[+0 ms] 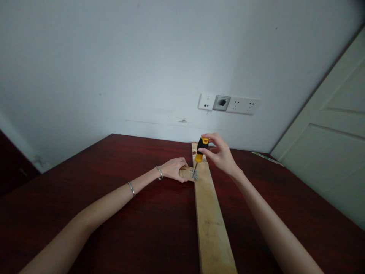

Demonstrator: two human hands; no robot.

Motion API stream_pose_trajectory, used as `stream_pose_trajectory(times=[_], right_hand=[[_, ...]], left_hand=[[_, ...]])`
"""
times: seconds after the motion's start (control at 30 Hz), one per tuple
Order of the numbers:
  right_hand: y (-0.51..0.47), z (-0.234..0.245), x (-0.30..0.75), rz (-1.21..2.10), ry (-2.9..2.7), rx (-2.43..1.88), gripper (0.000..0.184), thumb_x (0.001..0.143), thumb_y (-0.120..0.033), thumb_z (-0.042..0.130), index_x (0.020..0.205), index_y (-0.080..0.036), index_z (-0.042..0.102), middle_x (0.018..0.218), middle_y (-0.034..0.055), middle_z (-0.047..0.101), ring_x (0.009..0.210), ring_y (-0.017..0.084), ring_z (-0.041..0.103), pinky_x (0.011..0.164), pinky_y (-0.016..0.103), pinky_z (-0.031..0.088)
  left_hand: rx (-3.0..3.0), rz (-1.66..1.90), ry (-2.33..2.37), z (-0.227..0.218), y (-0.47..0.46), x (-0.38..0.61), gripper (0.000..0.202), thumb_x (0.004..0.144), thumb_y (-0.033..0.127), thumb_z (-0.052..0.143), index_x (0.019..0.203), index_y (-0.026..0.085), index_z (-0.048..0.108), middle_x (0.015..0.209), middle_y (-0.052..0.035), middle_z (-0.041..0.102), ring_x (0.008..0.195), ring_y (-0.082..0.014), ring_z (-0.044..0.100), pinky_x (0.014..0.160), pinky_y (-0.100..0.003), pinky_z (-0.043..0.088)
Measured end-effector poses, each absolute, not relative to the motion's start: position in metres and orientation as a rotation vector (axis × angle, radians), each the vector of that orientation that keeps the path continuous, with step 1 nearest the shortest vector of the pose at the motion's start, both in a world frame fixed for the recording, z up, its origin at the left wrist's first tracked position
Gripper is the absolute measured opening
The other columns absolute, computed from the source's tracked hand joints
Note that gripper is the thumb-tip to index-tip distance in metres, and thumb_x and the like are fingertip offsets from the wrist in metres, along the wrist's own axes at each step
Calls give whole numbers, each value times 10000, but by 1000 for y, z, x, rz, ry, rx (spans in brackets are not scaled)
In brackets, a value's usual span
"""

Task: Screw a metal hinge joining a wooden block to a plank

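My right hand (221, 154) grips a yellow-and-black screwdriver (202, 146) by its handle, thumb and fingers closed round it. The shaft slants down, its tip at a small metal hinge (195, 174). That hinge lies across the seam between a long pale wooden plank (212, 217) and a short wooden block (186, 174) on its left. Around the block's left end my left hand (173, 169) is closed, thumb on the near side and fingers on the far side. Any screw under the tip is too small to make out.
Plank and block lie on a dark red wooden table (137, 224). Behind it stands a white wall with a row of sockets (229, 104). A pale panelled door (327, 144) borders the right side. A thin strip (268, 158) lies at the table's far right edge.
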State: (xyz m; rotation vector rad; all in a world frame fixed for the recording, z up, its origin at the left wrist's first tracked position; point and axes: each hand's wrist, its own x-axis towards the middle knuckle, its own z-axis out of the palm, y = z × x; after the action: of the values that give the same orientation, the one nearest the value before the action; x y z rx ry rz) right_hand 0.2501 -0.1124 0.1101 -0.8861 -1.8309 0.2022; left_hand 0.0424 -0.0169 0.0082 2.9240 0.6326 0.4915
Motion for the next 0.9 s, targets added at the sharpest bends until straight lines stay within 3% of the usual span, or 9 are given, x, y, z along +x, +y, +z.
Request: stream_pose_trajectory(times=[0.27, 0.47, 0.7, 0.9], right_hand=[[-112, 107, 252, 275, -1923, -890, 473, 893, -340, 505, 1359, -295, 438, 1303, 96, 525, 1083, 250, 558, 645, 315, 574], [-113, 110, 247, 118, -1911, -916, 458, 819, -391, 622, 1257, -289, 534, 1160, 93, 552, 957, 214, 566, 572, 276, 557], [-114, 110, 250, 249, -1959, -870, 448, 911, -339, 479, 1356, -312, 440, 1259, 92, 528, 1086, 238, 539, 623, 295, 575], [-109, 106, 249, 228, -1874, -860, 411, 842, -372, 597, 1237, -282, 531, 1187, 94, 554, 1017, 237, 583, 509, 248, 557]], left_hand=[[2911, 480, 645, 10, -19, 43, 550, 614, 494, 742, 1012, 141, 599, 966, -69, 556, 851, -209, 547, 790, -310, 451], [2910, 481, 648, 9, -18, 43, 556, 610, 499, 742, 1010, 141, 598, 952, -62, 553, 846, -209, 544, 789, -315, 449], [2907, 496, 632, 9, -18, 43, 558, 612, 506, 740, 1008, 138, 598, 953, -65, 552, 846, -205, 542, 799, -313, 452], [2900, 494, 646, 11, -20, 43, 553, 606, 496, 746, 1010, 148, 598, 953, -64, 556, 845, -208, 545, 793, -316, 456]])
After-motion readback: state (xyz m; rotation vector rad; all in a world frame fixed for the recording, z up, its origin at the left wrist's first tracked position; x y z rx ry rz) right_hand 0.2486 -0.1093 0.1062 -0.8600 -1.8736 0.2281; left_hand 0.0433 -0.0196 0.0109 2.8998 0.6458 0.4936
